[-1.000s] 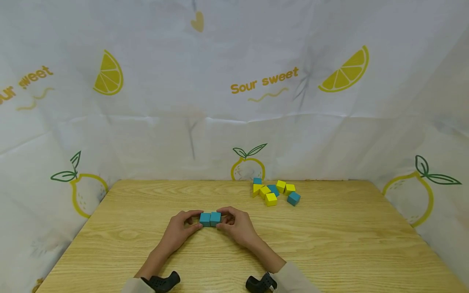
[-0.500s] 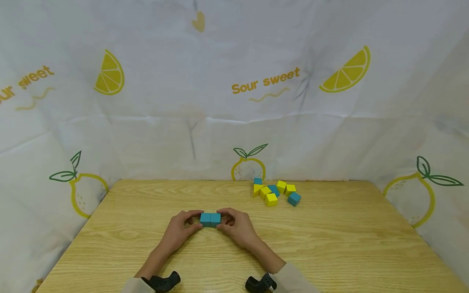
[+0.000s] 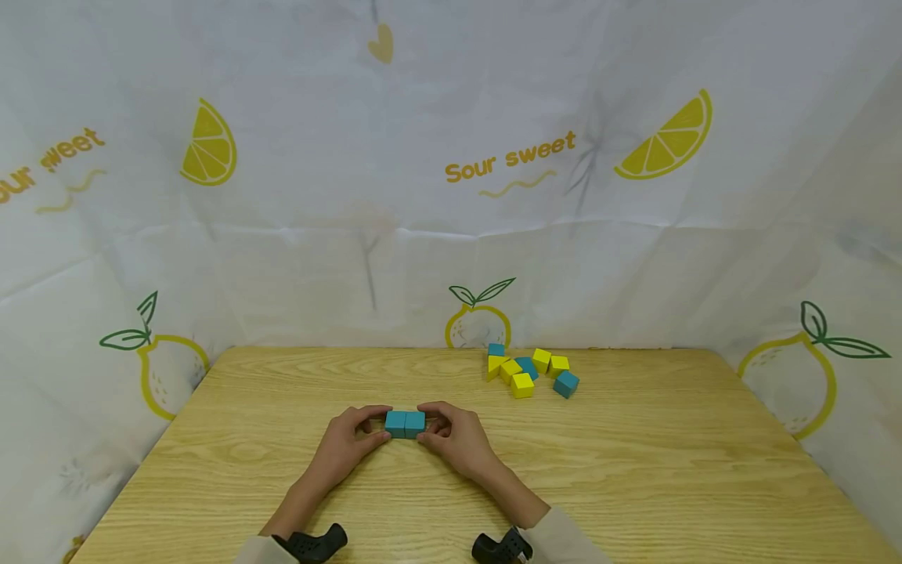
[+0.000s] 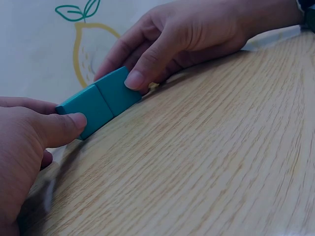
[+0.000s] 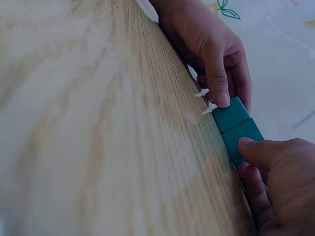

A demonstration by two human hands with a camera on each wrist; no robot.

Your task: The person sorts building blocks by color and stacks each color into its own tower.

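Note:
Two blue cube blocks sit side by side on the wooden table, their faces flush. My left hand [image 3: 345, 439] pinches the left blue block [image 3: 395, 424] between thumb and forefinger. On the other side, the right blue block [image 3: 415, 424] is pinched the same way by my right hand [image 3: 456, 439]. In the left wrist view, the left thumb lies on the near face of the left block [image 4: 87, 112], and a thin seam divides it from the right block [image 4: 117, 91]. The right wrist view shows the right thumb on the near face of the right block [image 5: 241, 137].
Toward the back right of the table [image 3: 634, 454] lies a loose group of yellow blocks [image 3: 522, 385] and blue blocks [image 3: 566, 384], one yellow piece [image 3: 496, 366] showing a triangular face. A white cloth [image 3: 324, 282] printed with lemons hangs behind the table and along both sides.
The right blue block, slightly askew one second ago, has straightened and come level against the left one. Both hands keep their grip and have barely moved.

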